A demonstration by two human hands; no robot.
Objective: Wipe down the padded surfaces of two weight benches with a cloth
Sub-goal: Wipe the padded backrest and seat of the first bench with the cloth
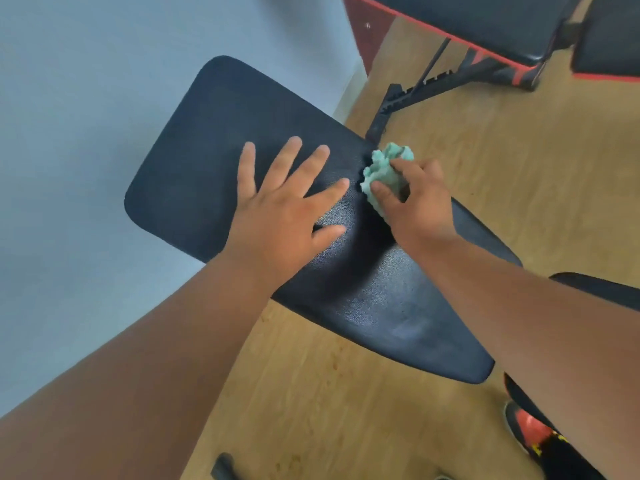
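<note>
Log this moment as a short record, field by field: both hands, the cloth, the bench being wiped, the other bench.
left hand: flat, fingers spread, pressing on the black bench pad
right hand: grips the green cloth
cloth position: bunched, at the pad's right edge
second bench: upper right, black padding with red trim, untouched
floor: wood

Hands (420, 199) on bench pad (194, 161) (cloth (384, 171) bunched)
</note>
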